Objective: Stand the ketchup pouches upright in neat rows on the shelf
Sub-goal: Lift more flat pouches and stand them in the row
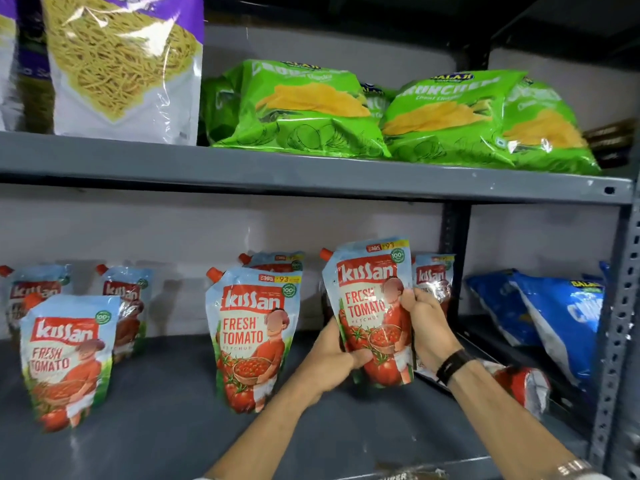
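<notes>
Both my hands hold one ketchup pouch (372,306) upright over the grey lower shelf (166,410), right of centre. My left hand (332,358) grips its lower left edge and my right hand (429,327) its right side. Another pouch (251,337) stands upright to its left, with one (277,259) behind it. A front pouch (67,362) stands at the far left, with two pouches (126,299) (31,289) behind it. One pouch (434,278) stands behind my right hand. A pouch (519,386) lies flat under my right forearm.
Blue snack bags (554,320) lean at the right end of the lower shelf, beside the perforated upright post (620,306). On the upper shelf (311,174) are green chip bags (304,109) and a clear bag of yellow noodles (121,64).
</notes>
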